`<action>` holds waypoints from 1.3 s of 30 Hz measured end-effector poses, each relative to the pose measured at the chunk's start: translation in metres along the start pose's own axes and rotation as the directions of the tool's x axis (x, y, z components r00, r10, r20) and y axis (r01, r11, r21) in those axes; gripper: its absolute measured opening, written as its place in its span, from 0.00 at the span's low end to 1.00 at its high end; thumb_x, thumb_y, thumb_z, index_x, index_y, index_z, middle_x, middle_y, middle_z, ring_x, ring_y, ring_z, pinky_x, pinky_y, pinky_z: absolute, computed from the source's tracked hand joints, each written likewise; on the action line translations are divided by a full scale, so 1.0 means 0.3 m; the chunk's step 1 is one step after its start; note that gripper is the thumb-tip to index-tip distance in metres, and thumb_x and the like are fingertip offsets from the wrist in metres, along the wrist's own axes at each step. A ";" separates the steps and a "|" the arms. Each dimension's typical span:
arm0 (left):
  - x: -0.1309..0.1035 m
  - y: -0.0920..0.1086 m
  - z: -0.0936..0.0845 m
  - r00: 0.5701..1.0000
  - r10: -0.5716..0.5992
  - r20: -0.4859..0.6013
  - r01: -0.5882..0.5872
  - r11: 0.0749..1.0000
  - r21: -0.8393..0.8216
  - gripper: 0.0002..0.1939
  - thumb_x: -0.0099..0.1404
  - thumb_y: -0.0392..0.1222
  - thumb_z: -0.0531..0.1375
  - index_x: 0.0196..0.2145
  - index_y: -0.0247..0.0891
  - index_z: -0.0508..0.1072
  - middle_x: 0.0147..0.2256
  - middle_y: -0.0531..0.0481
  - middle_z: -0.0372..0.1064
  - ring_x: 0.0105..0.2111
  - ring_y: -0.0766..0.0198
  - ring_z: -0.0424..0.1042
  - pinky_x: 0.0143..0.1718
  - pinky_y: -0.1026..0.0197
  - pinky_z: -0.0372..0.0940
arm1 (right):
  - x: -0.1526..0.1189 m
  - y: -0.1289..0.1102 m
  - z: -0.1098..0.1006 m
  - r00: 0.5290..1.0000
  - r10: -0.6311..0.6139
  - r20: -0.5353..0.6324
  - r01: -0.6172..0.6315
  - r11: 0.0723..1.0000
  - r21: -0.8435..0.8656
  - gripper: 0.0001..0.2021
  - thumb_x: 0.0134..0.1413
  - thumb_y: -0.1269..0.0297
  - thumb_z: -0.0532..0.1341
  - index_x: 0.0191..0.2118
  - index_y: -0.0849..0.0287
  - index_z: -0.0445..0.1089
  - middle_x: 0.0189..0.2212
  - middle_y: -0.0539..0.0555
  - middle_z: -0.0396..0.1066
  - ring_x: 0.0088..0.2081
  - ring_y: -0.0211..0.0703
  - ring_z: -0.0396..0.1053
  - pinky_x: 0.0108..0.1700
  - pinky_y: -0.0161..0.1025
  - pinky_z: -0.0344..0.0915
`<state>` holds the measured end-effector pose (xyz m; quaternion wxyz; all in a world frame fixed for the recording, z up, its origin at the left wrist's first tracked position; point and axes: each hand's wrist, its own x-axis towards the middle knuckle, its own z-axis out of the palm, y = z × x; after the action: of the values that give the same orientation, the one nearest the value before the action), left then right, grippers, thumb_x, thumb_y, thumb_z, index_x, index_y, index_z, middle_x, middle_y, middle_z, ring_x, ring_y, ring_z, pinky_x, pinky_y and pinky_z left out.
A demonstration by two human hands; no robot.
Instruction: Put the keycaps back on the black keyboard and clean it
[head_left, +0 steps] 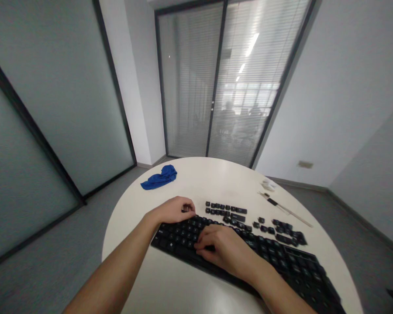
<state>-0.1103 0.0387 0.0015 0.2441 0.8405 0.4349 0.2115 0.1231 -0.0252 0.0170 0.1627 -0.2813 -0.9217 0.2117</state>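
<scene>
A black keyboard point(190, 257) lies at a slant across the near side of the round white table. My left hand point(177, 209) is closed at its far left edge, fingers curled over the edge and thumb along the top; the fingertips are partly hidden. Over the middle-left keys, my right hand point(216, 244) has its thumb and fingers drawn together in a pinch, on what looks like a keycap; the fingers mostly cover it. Beyond the keyboard, loose black keycaps point(227, 207) sit in rows, with a further group of keycaps point(286, 229) to the right.
A crumpled blue cloth point(160, 176) lies at the table's far left. Toward the right edge are a thin stick-like tool with a dark part point(281, 207) and a small white item point(269, 185). The table point(212, 174) stands before glass panels with blinds point(242, 87).
</scene>
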 end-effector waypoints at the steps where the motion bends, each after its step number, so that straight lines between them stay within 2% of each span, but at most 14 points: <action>1: 0.001 -0.002 0.001 1.000 0.001 0.000 -0.001 1.000 -0.001 0.10 0.64 0.44 0.60 0.38 0.38 0.77 0.35 0.49 0.76 0.34 0.62 0.73 0.37 0.63 0.65 | 0.001 0.002 0.001 1.000 -0.010 0.005 0.010 1.000 -0.003 0.06 0.57 0.68 0.66 0.38 0.53 0.80 0.37 0.48 0.79 0.41 0.39 0.74 0.46 0.32 0.65; 10: 0.000 0.001 0.003 1.000 -0.001 -0.006 0.001 1.000 -0.003 0.09 0.63 0.44 0.60 0.38 0.38 0.77 0.34 0.50 0.76 0.34 0.62 0.73 0.37 0.64 0.64 | -0.007 0.002 -0.015 0.997 -0.058 0.054 0.060 0.997 -0.043 0.09 0.58 0.73 0.62 0.36 0.54 0.80 0.38 0.48 0.79 0.40 0.38 0.75 0.43 0.30 0.64; 17: -0.001 0.005 0.005 1.000 -0.012 -0.003 0.012 1.000 -0.002 0.10 0.63 0.44 0.60 0.38 0.38 0.77 0.35 0.50 0.76 0.34 0.62 0.73 0.37 0.64 0.64 | -0.001 -0.008 -0.019 0.997 -0.028 0.071 0.037 0.991 -0.130 0.11 0.59 0.72 0.60 0.36 0.53 0.80 0.37 0.47 0.79 0.38 0.38 0.75 0.40 0.30 0.64; 25: 0.002 0.013 0.009 1.000 -0.022 0.001 0.022 0.999 0.023 0.10 0.63 0.45 0.61 0.38 0.38 0.78 0.36 0.48 0.77 0.35 0.60 0.73 0.38 0.63 0.65 | 0.015 -0.024 -0.018 0.996 0.006 0.091 0.008 0.988 -0.155 0.12 0.52 0.76 0.60 0.33 0.53 0.79 0.36 0.47 0.78 0.38 0.38 0.74 0.41 0.30 0.64; 29: 0.003 0.009 0.009 1.000 -0.020 0.003 0.020 1.000 0.022 0.10 0.63 0.45 0.61 0.38 0.38 0.78 0.36 0.49 0.76 0.35 0.60 0.73 0.38 0.63 0.65 | 0.014 -0.018 -0.021 0.995 0.004 0.103 0.008 0.993 -0.119 0.12 0.51 0.76 0.61 0.33 0.53 0.79 0.36 0.47 0.77 0.38 0.38 0.74 0.41 0.30 0.64; 34: 0.004 -0.002 0.007 1.000 -0.019 0.015 0.019 1.000 0.004 0.10 0.61 0.45 0.62 0.38 0.38 0.78 0.35 0.50 0.76 0.35 0.61 0.73 0.38 0.63 0.65 | -0.001 -0.013 -0.037 0.994 -0.013 0.105 0.016 1.000 -0.026 0.12 0.55 0.74 0.61 0.38 0.52 0.79 0.39 0.47 0.77 0.41 0.37 0.74 0.45 0.29 0.64; 36: 0.004 -0.008 0.006 1.000 -0.011 0.016 0.011 1.000 0.004 0.10 0.60 0.44 0.62 0.38 0.39 0.77 0.36 0.50 0.76 0.36 0.61 0.73 0.37 0.63 0.64 | -0.002 -0.011 -0.047 0.996 -0.012 0.092 0.012 1.000 0.004 0.12 0.57 0.73 0.61 0.40 0.51 0.79 0.39 0.47 0.77 0.42 0.37 0.73 0.46 0.30 0.64; 39: 0.003 -0.016 0.007 0.999 0.004 0.034 -0.004 1.000 0.001 0.10 0.60 0.43 0.62 0.40 0.39 0.78 0.37 0.50 0.76 0.36 0.61 0.73 0.37 0.64 0.64 | 0.018 0.007 -0.066 0.996 0.090 -0.009 -0.091 0.994 -0.065 0.11 0.59 0.72 0.60 0.41 0.52 0.78 0.38 0.49 0.78 0.42 0.40 0.74 0.46 0.33 0.65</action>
<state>-0.1116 0.0414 -0.0030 0.2506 0.8450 0.4291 0.1975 0.1282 -0.0146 0.0338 0.1466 -0.3286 -0.9140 0.1876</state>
